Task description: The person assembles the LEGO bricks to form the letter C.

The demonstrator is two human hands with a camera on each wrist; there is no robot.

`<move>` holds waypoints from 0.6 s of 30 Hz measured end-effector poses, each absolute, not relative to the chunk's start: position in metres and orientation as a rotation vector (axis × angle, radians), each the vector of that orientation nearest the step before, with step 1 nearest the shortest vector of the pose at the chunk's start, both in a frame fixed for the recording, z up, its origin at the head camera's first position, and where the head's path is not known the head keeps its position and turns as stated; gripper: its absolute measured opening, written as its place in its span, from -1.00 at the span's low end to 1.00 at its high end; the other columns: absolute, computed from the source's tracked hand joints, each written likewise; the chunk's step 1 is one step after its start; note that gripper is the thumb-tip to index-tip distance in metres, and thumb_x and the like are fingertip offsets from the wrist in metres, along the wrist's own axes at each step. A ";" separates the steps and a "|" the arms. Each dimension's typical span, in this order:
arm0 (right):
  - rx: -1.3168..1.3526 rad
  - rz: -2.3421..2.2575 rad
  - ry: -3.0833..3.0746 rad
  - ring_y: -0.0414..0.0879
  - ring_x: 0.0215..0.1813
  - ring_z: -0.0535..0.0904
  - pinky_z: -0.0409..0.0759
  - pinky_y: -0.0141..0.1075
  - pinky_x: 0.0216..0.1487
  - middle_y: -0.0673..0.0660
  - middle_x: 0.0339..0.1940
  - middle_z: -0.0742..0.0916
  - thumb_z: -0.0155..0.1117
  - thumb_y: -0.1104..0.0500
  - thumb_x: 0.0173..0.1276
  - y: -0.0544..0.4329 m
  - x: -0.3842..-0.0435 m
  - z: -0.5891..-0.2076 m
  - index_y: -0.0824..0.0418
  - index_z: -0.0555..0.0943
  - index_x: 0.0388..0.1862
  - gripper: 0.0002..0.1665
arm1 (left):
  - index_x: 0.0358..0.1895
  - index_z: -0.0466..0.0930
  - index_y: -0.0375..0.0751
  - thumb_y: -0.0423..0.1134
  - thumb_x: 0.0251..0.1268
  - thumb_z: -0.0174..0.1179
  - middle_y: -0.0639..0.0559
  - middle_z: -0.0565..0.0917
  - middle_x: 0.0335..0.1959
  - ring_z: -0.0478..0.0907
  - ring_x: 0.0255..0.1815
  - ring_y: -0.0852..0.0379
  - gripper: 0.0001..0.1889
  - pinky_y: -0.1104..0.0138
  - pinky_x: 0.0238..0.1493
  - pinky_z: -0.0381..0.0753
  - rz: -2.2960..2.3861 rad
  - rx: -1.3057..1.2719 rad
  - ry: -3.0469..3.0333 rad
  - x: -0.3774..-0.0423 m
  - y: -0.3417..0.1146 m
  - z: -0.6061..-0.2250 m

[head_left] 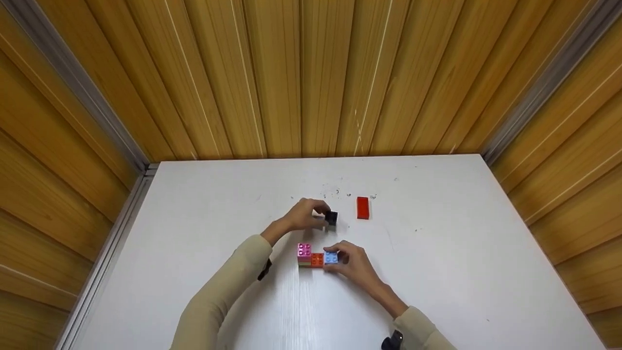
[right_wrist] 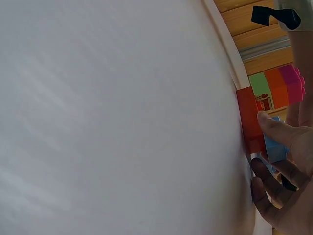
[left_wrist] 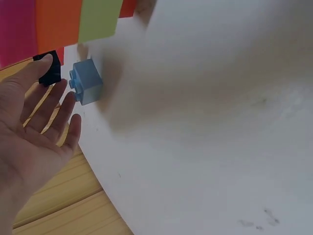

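Observation:
My left hand (head_left: 307, 214) pinches a small black block (head_left: 331, 217) between thumb and fingers. A loose light blue block (left_wrist: 87, 82) lies on the table beside those fingers in the left wrist view. My right hand (head_left: 357, 262) holds another light blue block (head_left: 331, 257) at the right end of a red base block (right_wrist: 249, 120). On the base's other end rises a stack of a green block (right_wrist: 260, 86), an orange block (right_wrist: 276, 87) and a pink block (head_left: 304, 249) on top. Orange-red studs show between the stack and the light blue block.
A long red block (head_left: 363, 208) lies alone behind and right of the hands. All of this is on a white table (head_left: 437, 253) with small dark marks toward its back edge. Wood-look panels (head_left: 311, 78) stand at the back and both sides.

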State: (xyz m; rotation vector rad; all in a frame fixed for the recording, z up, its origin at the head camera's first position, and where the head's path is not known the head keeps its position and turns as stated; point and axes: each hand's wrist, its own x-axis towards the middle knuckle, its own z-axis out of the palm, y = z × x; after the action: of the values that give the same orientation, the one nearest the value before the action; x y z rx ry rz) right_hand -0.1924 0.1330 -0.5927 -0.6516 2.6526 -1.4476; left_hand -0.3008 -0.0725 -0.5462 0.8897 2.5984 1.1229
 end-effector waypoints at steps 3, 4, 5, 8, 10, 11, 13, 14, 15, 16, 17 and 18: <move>-0.657 -1.452 2.653 -0.11 -0.25 0.54 0.55 -0.37 -0.21 0.05 -0.19 0.78 0.62 0.15 0.12 0.134 -0.194 -0.592 0.18 0.76 0.00 -0.56 | 0.06 0.66 -0.42 -0.39 0.23 0.40 -0.30 0.76 -0.02 0.68 0.05 -0.26 -0.66 -0.09 0.20 0.60 1.158 0.922 2.585 -0.296 -0.081 -0.539; -0.659 -1.454 2.652 -0.11 -0.25 0.53 0.56 -0.36 -0.21 0.05 -0.19 0.78 0.62 0.15 0.12 0.134 -0.194 -0.592 0.19 0.76 0.00 -0.57 | 0.06 0.66 -0.42 -0.37 0.23 0.41 -0.30 0.76 -0.01 0.68 0.05 -0.26 -0.65 -0.09 0.19 0.60 1.163 0.925 2.582 -0.294 -0.084 -0.536; -0.663 -1.458 2.651 -0.12 -0.26 0.53 0.56 -0.35 -0.22 0.05 -0.20 0.78 0.62 0.15 0.12 0.134 -0.195 -0.592 0.19 0.76 0.00 -0.57 | 0.06 0.66 -0.42 -0.36 0.23 0.41 -0.29 0.76 -0.02 0.68 0.04 -0.26 -0.65 -0.10 0.18 0.61 1.169 0.928 2.580 -0.292 -0.087 -0.533; -0.676 -1.469 2.643 -0.13 -0.27 0.53 0.55 -0.35 -0.22 0.04 -0.22 0.77 0.62 0.14 0.13 0.134 -0.196 -0.593 0.20 0.76 0.00 -0.57 | 0.05 0.66 -0.41 -0.33 0.22 0.44 -0.28 0.76 -0.02 0.69 0.03 -0.26 -0.64 -0.10 0.16 0.62 1.188 0.927 2.562 -0.284 -0.098 -0.525; -0.683 -1.472 2.641 -0.13 -0.27 0.53 0.54 -0.36 -0.22 0.04 -0.23 0.76 0.62 0.14 0.13 0.134 -0.197 -0.593 0.21 0.75 0.00 -0.56 | 0.05 0.67 -0.39 -0.32 0.24 0.43 -0.26 0.76 -0.02 0.70 0.02 -0.23 -0.64 -0.09 0.15 0.63 1.202 0.912 2.550 -0.277 -0.105 -0.520; -0.684 -1.476 2.637 -0.13 -0.27 0.53 0.54 -0.36 -0.22 0.05 -0.23 0.76 0.62 0.15 0.13 0.134 -0.197 -0.594 0.21 0.75 0.00 -0.56 | 0.06 0.66 -0.38 -0.31 0.25 0.42 -0.25 0.76 -0.02 0.70 0.01 -0.22 -0.65 -0.09 0.14 0.63 1.212 0.904 2.544 -0.274 -0.108 -0.518; -0.686 -1.465 2.640 -0.14 -0.26 0.54 0.56 -0.36 -0.22 0.05 -0.22 0.77 0.62 0.15 0.13 0.134 -0.197 -0.594 0.21 0.75 0.00 -0.57 | 0.07 0.66 -0.37 -0.30 0.26 0.41 -0.24 0.76 -0.01 0.70 0.00 -0.20 -0.65 -0.11 0.12 0.63 1.233 0.894 2.534 -0.266 -0.114 -0.513; -0.683 -1.459 2.642 -0.14 -0.26 0.54 0.56 -0.37 -0.21 0.05 -0.22 0.77 0.62 0.15 0.13 0.134 -0.197 -0.594 0.20 0.75 -0.01 -0.57 | 0.07 0.66 -0.35 -0.29 0.26 0.41 -0.23 0.76 -0.01 0.70 -0.01 -0.18 -0.65 -0.12 0.11 0.63 1.238 0.891 2.537 -0.262 -0.117 -0.511; -0.683 -1.454 2.648 -0.15 -0.26 0.54 0.56 -0.38 -0.22 0.05 -0.21 0.77 0.62 0.16 0.12 0.134 -0.197 -0.594 0.20 0.75 -0.01 -0.57 | 0.08 0.66 -0.34 -0.28 0.27 0.40 -0.21 0.76 -0.01 0.70 -0.01 -0.16 -0.64 -0.14 0.10 0.62 1.244 0.886 2.537 -0.258 -0.121 -0.510; -0.679 -1.451 2.648 -0.15 -0.26 0.54 0.56 -0.39 -0.22 0.05 -0.20 0.77 0.62 0.16 0.12 0.134 -0.198 -0.594 0.20 0.75 -0.01 -0.57 | 0.09 0.66 -0.33 -0.27 0.27 0.40 -0.21 0.76 0.00 0.70 -0.02 -0.16 -0.64 -0.15 0.09 0.62 1.248 0.891 2.539 -0.254 -0.124 -0.509; -0.677 -1.446 2.645 -0.15 -0.25 0.54 0.56 -0.39 -0.21 0.05 -0.19 0.78 0.62 0.16 0.12 0.133 -0.198 -0.594 0.20 0.75 -0.01 -0.57 | 0.11 0.67 -0.31 -0.26 0.27 0.40 -0.19 0.77 0.00 0.71 -0.03 -0.14 -0.63 -0.14 0.07 0.62 1.248 0.890 2.546 -0.250 -0.127 -0.508; -0.679 -1.442 2.643 -0.14 -0.25 0.55 0.56 -0.39 -0.21 0.06 -0.18 0.78 0.62 0.16 0.12 0.133 -0.199 -0.594 0.20 0.75 0.00 -0.57 | 0.11 0.67 -0.30 -0.25 0.27 0.40 -0.17 0.77 0.01 0.71 -0.03 -0.13 -0.62 -0.13 0.05 0.63 1.251 0.888 2.551 -0.246 -0.131 -0.509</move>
State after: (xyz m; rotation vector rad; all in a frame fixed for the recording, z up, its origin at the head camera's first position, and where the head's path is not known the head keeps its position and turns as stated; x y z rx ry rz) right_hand -0.1987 0.1325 -0.5939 -0.6788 2.6432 -1.4425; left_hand -0.2465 -0.1309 -0.5088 0.8876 2.5513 1.2510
